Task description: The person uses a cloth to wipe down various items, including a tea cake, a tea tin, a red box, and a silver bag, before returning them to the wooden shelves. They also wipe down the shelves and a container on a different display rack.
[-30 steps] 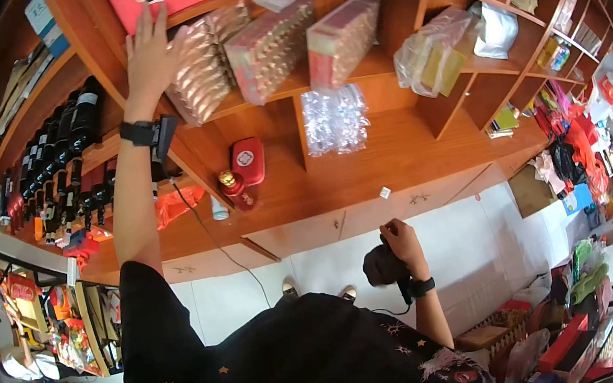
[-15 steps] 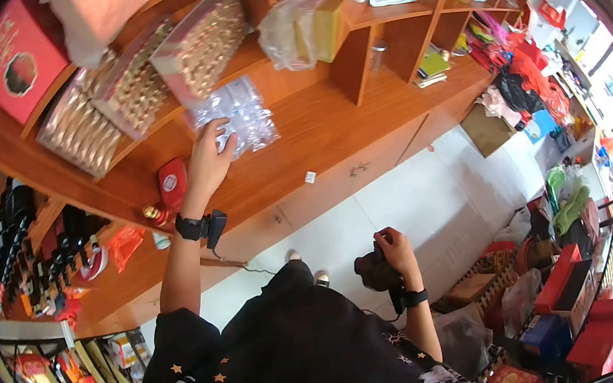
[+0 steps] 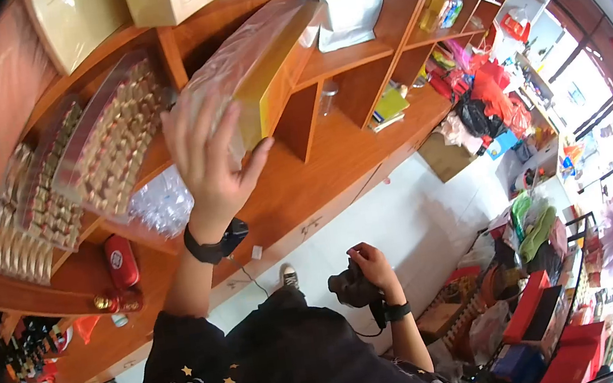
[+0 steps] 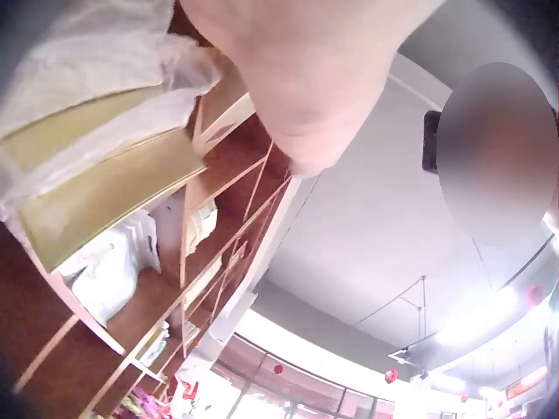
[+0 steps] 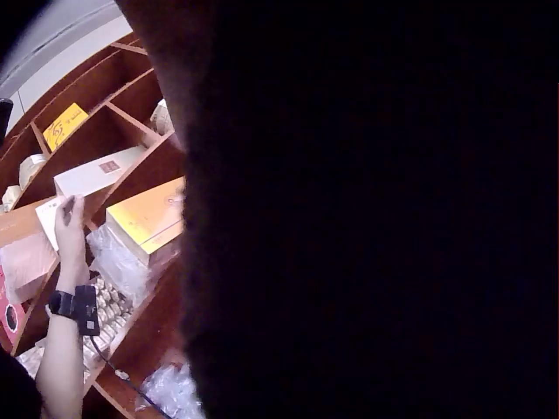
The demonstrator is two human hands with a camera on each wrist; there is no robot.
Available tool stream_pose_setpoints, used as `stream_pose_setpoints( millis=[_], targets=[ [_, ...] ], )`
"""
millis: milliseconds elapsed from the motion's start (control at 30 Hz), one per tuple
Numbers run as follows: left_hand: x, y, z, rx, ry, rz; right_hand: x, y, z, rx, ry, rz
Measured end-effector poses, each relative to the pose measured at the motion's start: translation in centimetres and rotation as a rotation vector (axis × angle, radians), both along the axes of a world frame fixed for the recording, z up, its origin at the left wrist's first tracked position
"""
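My left hand [image 3: 214, 169] is raised in front of the shelves with its fingers spread and holds nothing. In the head view it overlaps a yellow box [image 3: 258, 109] wrapped in a clear plastic bag [image 3: 249, 48]. The same box [image 4: 113, 196] shows at the upper left in the left wrist view, beside the forearm. Down by the body, my right hand [image 3: 375, 267] grips a dark, soft-looking bundle [image 3: 351, 286] whose kind I cannot tell. Its dark, fuzzy surface [image 5: 376, 209] fills most of the right wrist view.
Clear packs of gold-coloured pieces [image 3: 114, 139] stand on the left shelf. Below them are a crinkled clear plastic pack [image 3: 161, 203] and a red case [image 3: 121, 261]. A silver pouch [image 3: 349, 11] stands right of the yellow box. Red boxes [image 3: 576, 353] and bags crowd the floor at right.
My left hand went from the red box at upper left, down past the clear plastic pack, then up to the bagged yellow box. The head view turned right. My right hand keeps the dark bundle.
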State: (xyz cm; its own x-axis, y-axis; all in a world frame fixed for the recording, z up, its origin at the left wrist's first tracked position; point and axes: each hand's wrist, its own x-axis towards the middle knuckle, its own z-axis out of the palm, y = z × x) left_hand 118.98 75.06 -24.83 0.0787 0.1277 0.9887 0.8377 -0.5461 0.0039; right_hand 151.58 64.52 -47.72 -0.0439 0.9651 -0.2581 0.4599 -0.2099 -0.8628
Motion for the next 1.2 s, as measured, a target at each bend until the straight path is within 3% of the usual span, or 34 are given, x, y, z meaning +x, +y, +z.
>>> stream_pose_setpoints(
  millis=[67,100,400,567,633,667,733,800,867,933,1000,1067,1133,1200],
  targets=[
    [1.7,2.8,0.9,-0.333,0.1,0.228,1.0,2.8,1.1,-0.047,-0.047,0.022],
    [1.9,4.4,0.3,-0.352,0.1,0.283,1.6,4.0,1.0,-0.044,-0.049,0.025],
    [2.5,5.1,-0.4,-0.392,0.056,0.291,7.3,12.8,-1.0,-0.065,0.049,0.07],
    [8.2,3.1,-1.5,-0.221,0.028,0.371,11.1,18.9,-1.0,-0.03,0.22,0.098],
    [12.2,4.2,-4.0,-0.275,-0.136,-0.002,12.8,21.1,-1.2,0.027,0.232,0.113],
    [15.0,4.6,-4.5,-0.295,-0.139,-0.005,13.4,22.5,-0.6,0.056,0.298,0.146],
    [21.3,6.5,-4.9,-0.7,-0.195,0.061,15.3,25.3,-1.5,0.144,0.273,0.238],
    [25.7,8.7,-6.1,-0.765,-0.188,0.108,17.7,26.8,1.1,0.061,0.219,0.33],
    [27.0,10.9,-6.7,-0.816,-0.156,0.191,19.1,29.2,1.0,0.162,0.456,0.386],
    [26.6,12.3,-7.5,-0.937,-0.493,0.05,21.1,31.1,2.2,0.129,0.469,0.422],
    [25.4,13.2,-6.8,-0.974,-0.578,0.044,22.5,32.8,3.4,0.109,0.464,0.427],
    [24.0,15.0,-6.4,-0.982,-0.661,-0.012,22.6,35.0,5.1,0.362,-0.023,0.472],
    [21.9,17.1,-5.8,-0.917,-0.606,-0.055,20.6,36.0,13.4,0.527,-0.012,0.63],
    [20.2,18.4,-5.1,-0.897,-0.616,-0.125,17.0,38.1,17.7,0.803,0.117,0.692]
  ],
)
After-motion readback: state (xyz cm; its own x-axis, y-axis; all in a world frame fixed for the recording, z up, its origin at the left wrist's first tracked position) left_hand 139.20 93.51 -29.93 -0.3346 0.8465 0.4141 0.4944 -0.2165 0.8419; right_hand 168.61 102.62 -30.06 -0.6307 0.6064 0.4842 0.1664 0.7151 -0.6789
